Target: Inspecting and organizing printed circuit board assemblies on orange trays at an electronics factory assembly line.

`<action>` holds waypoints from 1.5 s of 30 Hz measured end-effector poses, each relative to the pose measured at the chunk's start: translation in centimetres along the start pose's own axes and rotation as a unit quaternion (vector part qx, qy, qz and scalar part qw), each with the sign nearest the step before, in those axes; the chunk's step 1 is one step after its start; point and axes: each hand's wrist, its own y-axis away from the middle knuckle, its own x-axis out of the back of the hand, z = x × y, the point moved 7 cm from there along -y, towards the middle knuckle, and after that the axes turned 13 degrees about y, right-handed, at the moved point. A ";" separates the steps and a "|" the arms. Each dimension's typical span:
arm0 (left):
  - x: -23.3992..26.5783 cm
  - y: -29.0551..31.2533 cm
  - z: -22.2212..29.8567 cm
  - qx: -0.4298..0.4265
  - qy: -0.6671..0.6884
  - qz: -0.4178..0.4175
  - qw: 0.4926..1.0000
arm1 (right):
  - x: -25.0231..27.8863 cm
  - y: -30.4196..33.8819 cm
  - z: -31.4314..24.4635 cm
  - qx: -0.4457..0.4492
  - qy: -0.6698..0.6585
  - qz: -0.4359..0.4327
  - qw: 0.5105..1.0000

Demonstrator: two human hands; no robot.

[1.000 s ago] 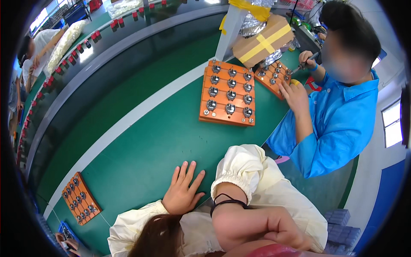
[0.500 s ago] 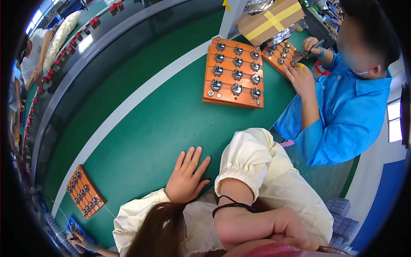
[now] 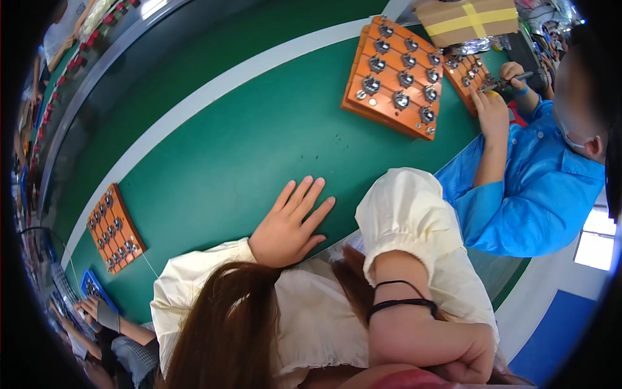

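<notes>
1. Stacked orange rectangular trays (image 3: 392, 71) sit on the smooth green desk (image 3: 214, 175), near its curved pale grey border strip (image 3: 265, 59). The top tray carries three lines of four round, silver-and-dark metal parts (image 3: 406, 78).
2. Nearer to the wearer than the stack, and to its left, the left hand (image 3: 288, 230) lies flat on the desk, palm down with the fingers spread; it is well apart from the stack.
3. Well below the stack, the right hand (image 3: 453, 350) bends back toward the wearer's face, its fingers curled and partly hidden; whether it is closed around anything cannot be told. Black bands (image 3: 402, 305) circle that wrist.
4. Far left of the stack, a single orange rectangular tray (image 3: 126, 217) holds similar parts.
5. Farther from the stack than that tray, another person's hands are near a small blue plastic bin (image 3: 102, 290).
6. Just right of the stack, a person in a bright blue shirt (image 3: 518, 175) touches another orange tray (image 3: 455, 76) with one hand and grips a slim dark grey tool (image 3: 517, 78) in the other.
7. Behind the stack is a brown cardboard box (image 3: 447, 14) with yellow tape.
</notes>
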 end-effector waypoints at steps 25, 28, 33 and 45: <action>0.2 -0.1 0.0 -0.009 -0.006 -0.002 1.000 | 0.1 0.5 -0.8 0.122 0.133 -0.047 0.982; 0.3 -0.1 0.0 -0.012 -0.004 0.001 1.000 | 0.1 0.5 -1.1 0.144 0.139 -0.046 0.979; 0.3 0.1 -0.2 -0.020 0.008 0.008 1.000 | 0.1 0.6 -1.9 0.183 0.140 -0.041 0.972; 0.1 0.2 -0.1 -0.023 0.005 0.010 1.000 | -0.9 0.4 -3.4 -0.115 0.033 -0.232 0.965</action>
